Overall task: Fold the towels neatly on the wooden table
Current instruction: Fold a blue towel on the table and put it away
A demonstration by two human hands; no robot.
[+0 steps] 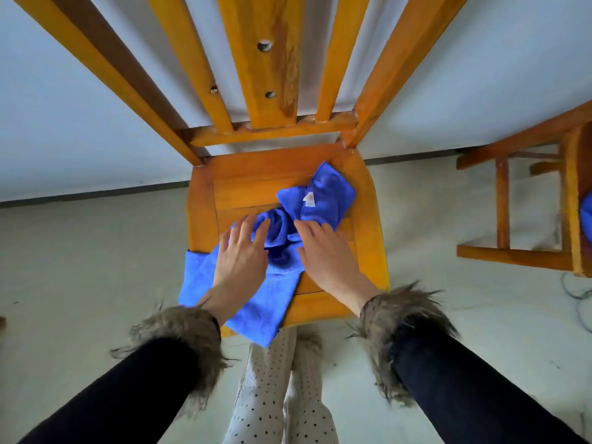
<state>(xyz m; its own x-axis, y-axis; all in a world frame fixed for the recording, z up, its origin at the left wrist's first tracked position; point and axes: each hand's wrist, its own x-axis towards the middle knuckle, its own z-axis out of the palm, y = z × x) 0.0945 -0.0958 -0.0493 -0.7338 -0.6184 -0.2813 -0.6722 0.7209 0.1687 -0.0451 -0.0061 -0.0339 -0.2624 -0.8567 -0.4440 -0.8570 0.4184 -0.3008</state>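
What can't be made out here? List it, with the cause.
Head view only:
- Towel count: the blue cloth is bunched, so whether it is one towel or several cannot be told.
- Cloth beneath the left hand and right hand: covered by them.
- White tag: print too small.
- Blue item on the second chair: cut off by the right edge.

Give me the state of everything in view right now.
Towel: crumpled, unfolded, one end hanging off the chair's front edge.
Tag: facing up.
Left hand: open, fingers spread, on the towel.
Right hand: open, fingers on the towel.
Chair: upright, bearing the towel.
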